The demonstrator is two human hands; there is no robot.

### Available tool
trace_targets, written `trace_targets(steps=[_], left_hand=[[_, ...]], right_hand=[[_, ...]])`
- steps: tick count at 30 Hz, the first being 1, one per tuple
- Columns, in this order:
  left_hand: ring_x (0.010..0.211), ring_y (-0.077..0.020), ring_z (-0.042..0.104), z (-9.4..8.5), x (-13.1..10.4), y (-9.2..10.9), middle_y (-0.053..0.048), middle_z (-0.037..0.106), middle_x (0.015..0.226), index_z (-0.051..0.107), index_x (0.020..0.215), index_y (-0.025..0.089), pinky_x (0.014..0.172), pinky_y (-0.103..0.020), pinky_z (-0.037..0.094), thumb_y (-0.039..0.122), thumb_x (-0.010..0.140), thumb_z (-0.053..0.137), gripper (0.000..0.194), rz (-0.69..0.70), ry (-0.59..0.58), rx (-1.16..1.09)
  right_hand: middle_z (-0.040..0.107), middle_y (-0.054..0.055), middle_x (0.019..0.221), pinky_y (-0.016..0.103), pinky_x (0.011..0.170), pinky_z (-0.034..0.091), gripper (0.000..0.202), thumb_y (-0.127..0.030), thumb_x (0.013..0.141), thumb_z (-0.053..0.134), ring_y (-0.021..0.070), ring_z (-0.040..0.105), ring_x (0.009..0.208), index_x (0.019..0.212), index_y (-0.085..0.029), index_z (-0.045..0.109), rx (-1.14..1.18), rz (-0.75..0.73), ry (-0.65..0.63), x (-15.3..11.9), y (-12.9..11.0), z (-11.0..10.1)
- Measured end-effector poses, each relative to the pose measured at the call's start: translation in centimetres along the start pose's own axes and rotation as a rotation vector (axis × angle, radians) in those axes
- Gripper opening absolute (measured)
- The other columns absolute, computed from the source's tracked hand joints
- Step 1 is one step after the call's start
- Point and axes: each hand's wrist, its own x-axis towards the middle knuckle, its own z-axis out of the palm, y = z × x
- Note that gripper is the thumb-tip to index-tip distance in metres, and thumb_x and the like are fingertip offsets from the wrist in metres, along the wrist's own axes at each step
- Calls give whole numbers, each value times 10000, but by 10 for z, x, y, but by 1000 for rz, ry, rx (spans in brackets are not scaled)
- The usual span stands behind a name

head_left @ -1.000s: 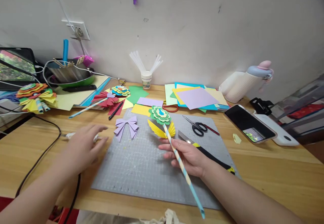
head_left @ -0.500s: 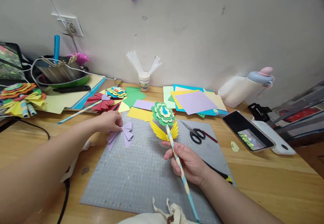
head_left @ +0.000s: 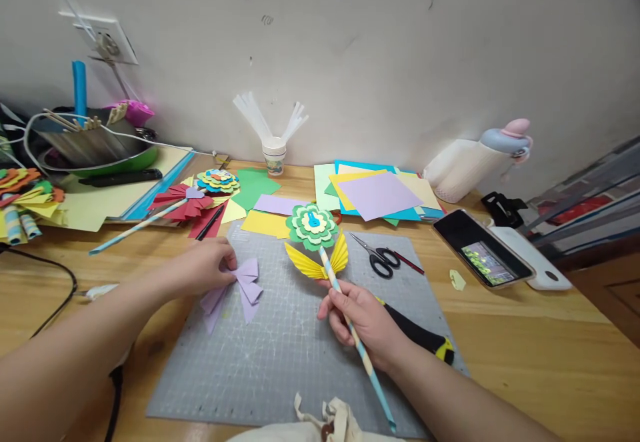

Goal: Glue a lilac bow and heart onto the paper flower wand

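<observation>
My left hand (head_left: 213,265) pinches the middle of a pleated lilac paper bow (head_left: 247,282) over the left part of the grey cutting mat (head_left: 210,375). In my right hand (head_left: 357,319) is a paper flower (head_left: 314,227) with layered green, cream and blue petals. Its striped blue and cream paper stem (head_left: 365,355) passes between my thumb and fingers and slants down towards me. Two folded yellow paper leaves (head_left: 340,255) spread from the stem below the bloom. Beside my right hand, a black and yellow tool (head_left: 417,329) lies partly hidden behind it.
Black-handled scissors (head_left: 383,262) and a dark red pen (head_left: 407,262) lie on the mat. Coloured paper sheets (head_left: 383,192) are stacked by the wall. A phone (head_left: 483,249) leans at the right. Another paper flower (head_left: 217,181) and a paper cup (head_left: 274,155) stand or lie behind.
The left hand has brought the lilac bow slightly nearer to me, off the place by the mat's edge. The right hand still holds the flower. The view has shifted a little.
</observation>
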Motion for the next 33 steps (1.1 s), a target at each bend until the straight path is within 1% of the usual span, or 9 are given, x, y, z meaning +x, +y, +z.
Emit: trace_targets(steps=[6, 10, 12, 15, 17, 19, 24, 28, 33], left_hand=[[665, -149, 540, 8, -23, 25, 28, 590, 701, 536, 722, 211, 582, -237, 384, 330, 712, 541, 120, 68, -97, -126], [718, -137, 577, -1, -42, 36, 28, 625, 811, 569, 892, 218, 622, -225, 431, 343, 750, 565, 189, 71, -53, -374], [703, -139, 596, -5, -53, 40, 19, 652, 845, 606, 955, 232, 633, -241, 437, 364, 771, 578, 228, 61, 94, -429], [758, -158, 612, 2, -70, 47, 16, 679, 829, 664, 860, 262, 730, -289, 413, 338, 811, 582, 122, 191, 456, -239], [854, -178, 604, 19, -81, 50, 16, 691, 862, 672, 838, 280, 806, -325, 374, 255, 830, 579, 97, 303, 695, -63], [921, -192, 585, 41, -90, 53, 17, 698, 934, 666, 915, 298, 837, -344, 349, 177, 818, 590, 173, 336, 805, 82], [1020, -233, 551, 87, -112, 54, -19, 644, 1095, 649, 1029, 303, 863, -371, 323, 310, 806, 627, 224, 199, 587, 157], [968, -234, 547, 98, -124, 56, -48, 616, 1061, 644, 1082, 310, 840, -383, 324, 333, 845, 554, 254, 48, 615, 135], [1005, -243, 516, 109, -126, 64, -53, 594, 1080, 632, 1125, 348, 863, -398, 322, 315, 858, 520, 292, 9, 597, 175]], right_hand=[[638, -3, 682, 137, 314, 264, 329, -378, 853, 570, 23, 396, 340, 1060, -127, 520, -15, 3, -3, -2, -2, 1], [639, 8, 700, 137, 318, 284, 332, -375, 854, 570, 30, 427, 363, 1071, -128, 523, 4, -5, -8, -1, -1, -2], [641, 12, 720, 137, 320, 298, 342, -381, 856, 568, 36, 454, 380, 1088, -134, 522, 7, -11, -16, 0, 0, -2], [639, 7, 736, 141, 328, 330, 349, -380, 860, 563, 41, 479, 392, 1116, -148, 511, -2, -16, -29, 0, 1, -2], [635, 3, 730, 144, 334, 351, 347, -376, 858, 567, 45, 488, 398, 1116, -152, 508, -14, -11, -29, -1, 1, -2], [633, 2, 726, 146, 335, 361, 339, -371, 854, 574, 50, 495, 407, 1104, -152, 510, -17, -3, -20, -2, 1, -1], [636, 3, 724, 151, 335, 367, 335, -360, 844, 588, 57, 497, 417, 1100, -155, 519, -6, 6, 5, -5, -1, 0], [634, 2, 714, 158, 332, 365, 353, -360, 841, 594, 63, 493, 418, 1118, -156, 516, -17, 13, 0, -5, -1, 0], [632, 4, 719, 158, 346, 372, 342, -351, 861, 570, 62, 499, 429, 1127, -146, 512, -20, 2, -9, -5, 1, 1]])
